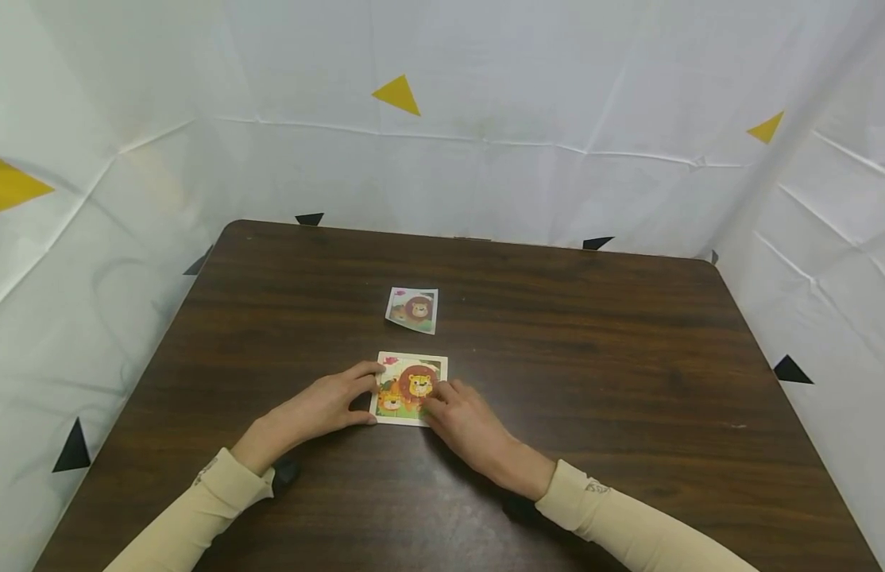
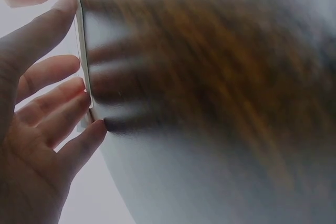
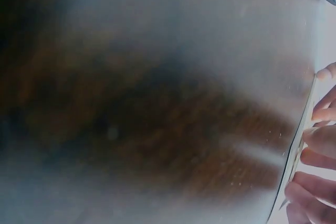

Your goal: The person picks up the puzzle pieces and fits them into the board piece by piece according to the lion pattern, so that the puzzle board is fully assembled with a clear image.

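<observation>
A square jigsaw puzzle (image 1: 390, 408) with a lion and a smaller animal in a pale frame lies on the table. My left hand (image 1: 318, 407) is at its left side, with spread fingers and thumb touching the frame's edge. In the left wrist view, those fingertips (image 2: 68, 66) line up along the thin edge of the puzzle. My right hand (image 1: 474, 429) bends over the lower right part, fingertips on the picture and covering some of it. The right wrist view shows the fingers (image 3: 315, 187) close together at the board; I cannot tell whether they pinch a piece.
Behind the puzzle lies a small picture card (image 1: 413, 311) with the same lion scene, one corner lifted. The dark wooden table (image 1: 593, 357) has rounded far corners. White sheeting (image 1: 485, 183) with yellow and black triangles stands around it.
</observation>
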{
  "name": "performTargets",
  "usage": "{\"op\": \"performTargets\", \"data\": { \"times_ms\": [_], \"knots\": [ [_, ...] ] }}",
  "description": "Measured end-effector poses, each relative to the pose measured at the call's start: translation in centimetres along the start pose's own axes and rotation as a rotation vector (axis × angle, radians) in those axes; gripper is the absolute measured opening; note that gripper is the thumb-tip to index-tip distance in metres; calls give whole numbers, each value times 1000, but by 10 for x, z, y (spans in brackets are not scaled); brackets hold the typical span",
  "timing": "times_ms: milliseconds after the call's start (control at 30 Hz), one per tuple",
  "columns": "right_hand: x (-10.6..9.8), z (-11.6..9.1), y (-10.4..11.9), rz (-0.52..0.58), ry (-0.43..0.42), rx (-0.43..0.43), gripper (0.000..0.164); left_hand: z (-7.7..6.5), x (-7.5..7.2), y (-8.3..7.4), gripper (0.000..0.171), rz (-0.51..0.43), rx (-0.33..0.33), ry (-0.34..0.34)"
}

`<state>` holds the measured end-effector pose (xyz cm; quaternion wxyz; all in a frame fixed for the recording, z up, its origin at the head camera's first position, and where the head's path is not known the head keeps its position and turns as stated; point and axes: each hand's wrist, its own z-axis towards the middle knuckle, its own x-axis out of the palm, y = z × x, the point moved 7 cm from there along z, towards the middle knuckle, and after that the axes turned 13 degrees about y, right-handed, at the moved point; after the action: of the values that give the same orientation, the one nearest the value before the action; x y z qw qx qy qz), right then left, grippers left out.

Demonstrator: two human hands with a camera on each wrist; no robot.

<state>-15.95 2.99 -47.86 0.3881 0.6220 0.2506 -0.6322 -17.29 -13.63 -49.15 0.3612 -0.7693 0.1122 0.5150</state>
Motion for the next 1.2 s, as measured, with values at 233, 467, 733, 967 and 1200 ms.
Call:
{"op": "performTargets", "data": {
  "times_ms": [233, 467, 733, 967, 1200],
  "knots": [
    [1, -1, 2, -54, 23, 17, 12, 1, 0, 1, 35, 7, -3, -2],
    [-2, -12, 6, -19, 88, 1, 26, 1, 2, 1, 35, 3, -7, 6],
    [6, -27, 13, -89, 245, -31, 46, 0, 0, 2, 37, -11, -32, 18],
    [10, -28, 13, -102, 260, -26, 49, 0, 2, 1, 36, -10, -21, 21],
    [13, -29, 13, -105, 270, -16, 52, 0, 1, 1, 37, -6, -24, 19]
  ]
}}
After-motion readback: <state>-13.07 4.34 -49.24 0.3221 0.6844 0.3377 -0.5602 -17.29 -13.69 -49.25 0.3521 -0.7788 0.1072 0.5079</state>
